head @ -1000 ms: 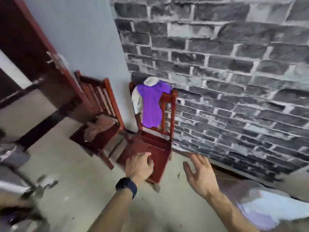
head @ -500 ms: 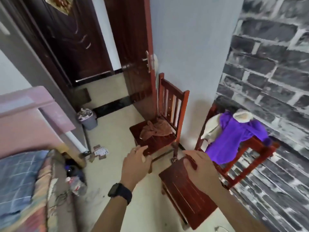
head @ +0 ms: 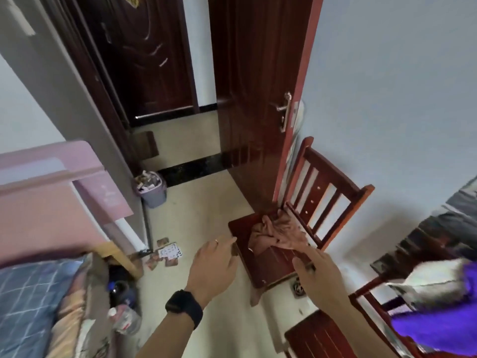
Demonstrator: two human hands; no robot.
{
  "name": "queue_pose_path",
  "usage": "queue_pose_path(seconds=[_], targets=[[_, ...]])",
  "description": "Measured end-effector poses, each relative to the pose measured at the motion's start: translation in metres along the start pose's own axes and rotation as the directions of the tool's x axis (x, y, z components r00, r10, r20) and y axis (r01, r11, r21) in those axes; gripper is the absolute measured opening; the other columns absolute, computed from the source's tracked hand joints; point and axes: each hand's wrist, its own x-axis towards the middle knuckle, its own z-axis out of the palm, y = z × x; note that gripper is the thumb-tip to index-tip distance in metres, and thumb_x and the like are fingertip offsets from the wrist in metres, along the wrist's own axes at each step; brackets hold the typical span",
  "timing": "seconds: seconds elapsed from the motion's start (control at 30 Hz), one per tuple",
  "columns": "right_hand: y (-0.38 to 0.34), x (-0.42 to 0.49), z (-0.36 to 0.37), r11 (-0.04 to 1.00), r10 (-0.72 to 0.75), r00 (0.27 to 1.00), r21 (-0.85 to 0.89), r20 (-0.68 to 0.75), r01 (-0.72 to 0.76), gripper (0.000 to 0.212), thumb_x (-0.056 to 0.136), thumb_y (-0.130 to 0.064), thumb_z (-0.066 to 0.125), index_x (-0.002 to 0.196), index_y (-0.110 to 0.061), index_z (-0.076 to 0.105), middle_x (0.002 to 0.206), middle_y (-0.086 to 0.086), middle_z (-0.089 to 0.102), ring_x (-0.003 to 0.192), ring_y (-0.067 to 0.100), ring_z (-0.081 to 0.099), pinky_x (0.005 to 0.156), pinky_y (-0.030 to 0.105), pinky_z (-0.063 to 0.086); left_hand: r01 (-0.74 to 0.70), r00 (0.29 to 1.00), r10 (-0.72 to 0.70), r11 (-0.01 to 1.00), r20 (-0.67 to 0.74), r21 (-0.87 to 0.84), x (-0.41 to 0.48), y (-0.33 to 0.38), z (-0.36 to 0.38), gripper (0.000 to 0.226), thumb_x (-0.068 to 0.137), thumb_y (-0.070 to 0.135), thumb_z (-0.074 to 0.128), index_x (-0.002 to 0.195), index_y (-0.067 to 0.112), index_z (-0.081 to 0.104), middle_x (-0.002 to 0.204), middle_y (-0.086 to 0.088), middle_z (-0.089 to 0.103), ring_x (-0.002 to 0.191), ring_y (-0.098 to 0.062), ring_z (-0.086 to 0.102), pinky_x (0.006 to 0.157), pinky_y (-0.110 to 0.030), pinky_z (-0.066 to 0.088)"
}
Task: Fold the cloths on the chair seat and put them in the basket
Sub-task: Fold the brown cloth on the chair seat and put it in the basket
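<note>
A crumpled pinkish-brown cloth [head: 277,233] lies on the seat of a red wooden chair [head: 273,262] standing by the open door. My left hand [head: 213,264] hovers open at the seat's left edge, fingers apart, a black watch on the wrist. My right hand [head: 316,270] is open over the seat's near right corner, fingertips close to the cloth's lower edge. Neither hand holds anything. A second red chair [head: 320,337] at the lower right has a purple garment [head: 438,329] and a white one [head: 433,282] draped over its back. No basket is in view.
A dark red door [head: 253,99] stands open behind the chair. A grey waste bin [head: 152,189] sits near the doorway, playing cards [head: 167,253] lie scattered on the floor. A bed with a blue checked cover [head: 28,311] and pink headboard fills the left.
My view has swung left from the brick wall and the purple-draped chair to the chair with the brown cloth. Both hands have left the first chair's seat and reached toward the cloth.
</note>
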Motion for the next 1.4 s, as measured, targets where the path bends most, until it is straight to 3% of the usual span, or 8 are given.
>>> queue_pose_path(seconds=[0.3,0.53,0.83,0.97,1.13,1.23,1.33,1.4], targets=[[0.003,0.089,0.083,0.965,0.259,0.966,0.048,-0.006,-0.258,0.028,0.097,-0.029,0.057,0.124,-0.033,0.065,0.119,-0.007,0.067,0.108,0.019,0.061,0.095,0.044,0.051,-0.062,0.973,0.061,0.998,0.221,-0.004,0.135,-0.075,0.019,0.05,0.093,0.026,0.05,0.142,0.029,0.042,0.149,0.0,0.043,0.137,-0.024,0.039,0.11,-0.041,0.037],[0.048,0.15,0.163,0.841,0.519,0.853,0.149,0.048,-0.52,0.028,0.094,-0.03,0.06,0.121,-0.034,0.067,0.123,-0.007,0.068,0.11,0.02,0.063,0.098,0.043,0.05,-0.172,0.888,0.112,0.98,0.445,0.096,0.239,-0.107,0.082,0.056,0.092,0.031,0.044,0.148,0.029,0.037,0.154,0.003,0.038,0.14,-0.021,0.034,0.111,-0.04,0.036],[0.107,0.237,0.247,0.425,0.837,0.48,0.239,0.264,-0.873,0.038,0.096,-0.035,0.06,0.131,-0.021,0.058,0.127,0.001,0.069,0.119,0.025,0.063,0.1,0.034,0.047,-0.352,0.767,0.18,0.921,0.616,0.169,0.376,-0.132,0.167,0.058,0.091,0.034,0.045,0.148,0.025,0.039,0.153,-0.001,0.042,0.141,-0.02,0.037,0.115,-0.04,0.033],[0.143,0.275,0.286,0.261,0.892,0.337,0.264,0.302,-0.929,0.047,0.095,-0.044,0.059,0.133,-0.017,0.055,0.124,0.005,0.068,0.119,0.032,0.062,0.086,0.028,0.042,-0.415,0.733,0.209,0.891,0.647,0.182,0.433,-0.143,0.226,0.058,0.095,0.032,0.048,0.151,0.023,0.036,0.157,-0.005,0.035,0.143,-0.023,0.034,0.117,-0.036,0.029],[0.216,0.31,0.354,0.117,0.929,0.221,0.333,0.296,-0.936,0.061,0.077,-0.074,0.052,0.108,-0.022,0.062,0.103,-0.001,0.074,0.089,0.02,0.07,0.072,0.03,0.052,-0.523,0.659,0.269,0.835,0.703,0.172,0.491,-0.166,0.324,0.065,0.094,0.034,0.051,0.154,0.022,0.03,0.16,-0.009,0.028,0.145,-0.028,0.03,0.117,-0.039,0.029],[0.239,0.34,0.379,-0.015,0.966,0.091,0.405,0.24,-0.914,0.08,0.076,-0.076,0.059,0.125,-0.013,0.055,0.112,0.01,0.068,0.101,0.032,0.068,0.078,0.033,0.052,-0.664,0.545,0.278,0.72,0.791,0.204,0.513,-0.189,0.373,0.072,0.095,0.04,0.049,0.157,0.022,0.018,0.166,-0.006,0.01,0.151,-0.029,0.016,0.118,-0.047,0.024],[0.254,0.365,0.396,-0.009,0.986,0.055,0.374,0.16,-0.927,0.087,0.073,-0.077,0.059,0.131,-0.011,0.056,0.123,0.014,0.065,0.115,0.034,0.063,0.09,0.036,0.049,-0.769,0.434,0.258,0.605,0.863,0.206,0.522,-0.209,0.39,0.076,0.096,0.043,0.048,0.159,0.023,0.009,0.167,0.0,-0.007,0.153,-0.025,0.005,0.118,-0.05,0.021],[0.254,0.373,0.395,0.017,0.988,0.069,0.349,0.136,-0.937,0.066,0.08,-0.06,0.063,0.127,-0.015,0.062,0.122,0.014,0.067,0.114,0.034,0.063,0.086,0.033,0.048,-0.756,0.403,0.238,0.63,0.884,0.175,0.525,-0.211,0.388,0.076,0.095,0.041,0.051,0.158,0.024,0.012,0.167,0.001,-0.006,0.153,-0.023,0.007,0.118,-0.049,0.023]])
